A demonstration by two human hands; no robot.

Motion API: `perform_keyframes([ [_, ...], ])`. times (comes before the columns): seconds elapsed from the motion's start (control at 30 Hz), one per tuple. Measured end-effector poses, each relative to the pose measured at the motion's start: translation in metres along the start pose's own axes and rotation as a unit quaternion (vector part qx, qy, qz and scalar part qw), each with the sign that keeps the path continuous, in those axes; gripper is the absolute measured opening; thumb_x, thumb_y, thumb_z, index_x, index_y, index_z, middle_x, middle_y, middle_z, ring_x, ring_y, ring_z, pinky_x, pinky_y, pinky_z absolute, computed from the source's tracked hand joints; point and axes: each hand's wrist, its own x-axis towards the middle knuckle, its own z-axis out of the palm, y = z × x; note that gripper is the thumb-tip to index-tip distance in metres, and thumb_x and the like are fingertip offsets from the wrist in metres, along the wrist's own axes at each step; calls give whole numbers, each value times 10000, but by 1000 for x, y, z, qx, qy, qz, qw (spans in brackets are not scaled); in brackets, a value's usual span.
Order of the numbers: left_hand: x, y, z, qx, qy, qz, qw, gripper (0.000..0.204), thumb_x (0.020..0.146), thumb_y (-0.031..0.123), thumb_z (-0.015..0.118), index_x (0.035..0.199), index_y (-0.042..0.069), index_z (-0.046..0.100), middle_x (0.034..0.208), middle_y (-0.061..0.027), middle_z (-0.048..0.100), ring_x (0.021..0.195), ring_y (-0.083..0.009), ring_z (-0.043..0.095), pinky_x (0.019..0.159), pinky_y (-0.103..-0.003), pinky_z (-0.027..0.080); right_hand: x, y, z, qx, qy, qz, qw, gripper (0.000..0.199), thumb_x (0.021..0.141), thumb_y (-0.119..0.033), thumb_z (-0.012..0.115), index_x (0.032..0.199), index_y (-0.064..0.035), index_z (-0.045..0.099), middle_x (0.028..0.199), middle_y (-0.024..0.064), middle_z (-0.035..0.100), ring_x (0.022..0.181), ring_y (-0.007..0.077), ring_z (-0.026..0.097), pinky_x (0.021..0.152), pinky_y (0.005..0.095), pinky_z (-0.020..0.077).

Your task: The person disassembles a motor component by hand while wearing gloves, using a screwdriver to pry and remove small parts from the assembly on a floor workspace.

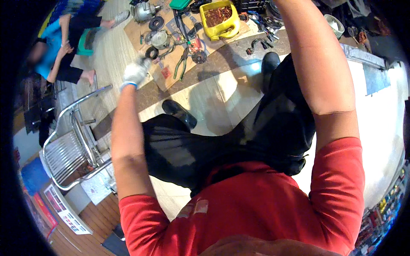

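Nearest the camera sat the person's red shirt (265,200) and black trousers (239,136), w/ two black shoes (179,113) planted on the tiled floor (213,98). The left hand (136,71), in a white glove, was stretched fwd to the near edge of a cardboard sheet (171,77) laid on the floor; it looked closed, but what it gripped, if anything, couldn't be told. Just beside it lay a black ring (151,53), and green-handled pliers (181,64) a bit further right. The right arm (320,64) ran up out of the top edge, so the right hand wasn't seen. Toward the sheet's far edge stood a yellow tub (220,19) of copper scraps and a grey motor (144,10). A metal chair (72,141) stood at left; another person (64,42) sat in the far-left corner.
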Motion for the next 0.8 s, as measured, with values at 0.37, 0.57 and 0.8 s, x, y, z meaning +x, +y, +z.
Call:
perform_keyframes([
  [0.37, -14, 137, 212, -21, -151, 50, 987, 571, 907, 518, 539, 1242, 63, 615, 1229, -241, 649, 1117, -384, 637, 979, -455, 483, -2, 4, 13, 59, 6, -68, 996, 402, 900, -383, 582, 951, -7, 713, 924, 233, 697, 875, 368, 687, 792, 436, 528],
  [0.57, 37, 159, 191, 23, 6, 55, 998, 700, 868, 433, 657, 1463, 149, 424, 1492, -233, 431, 1335, -418, 466, 1057, -518, 423, -16, 9, 10, 68, 1, -73, 995, 378, 908, -363, 592, 936, -5, 710, 899, 229, 693, 852, 359, 684, 775, 430, 529],
  [0.8, 77, 171, 206, 75, -80, 45, 993, 760, 833, 392, 720, 1498, 279, 370, 1528, -204, 406, 1321, -407, 495, 1031, -520, 453, -17, 8, 12, 69, -16, -83, 994, 352, 916, -338, 603, 917, -2, 706, 870, 223, 687, 826, 349, 680, 756, 424, 529],
])
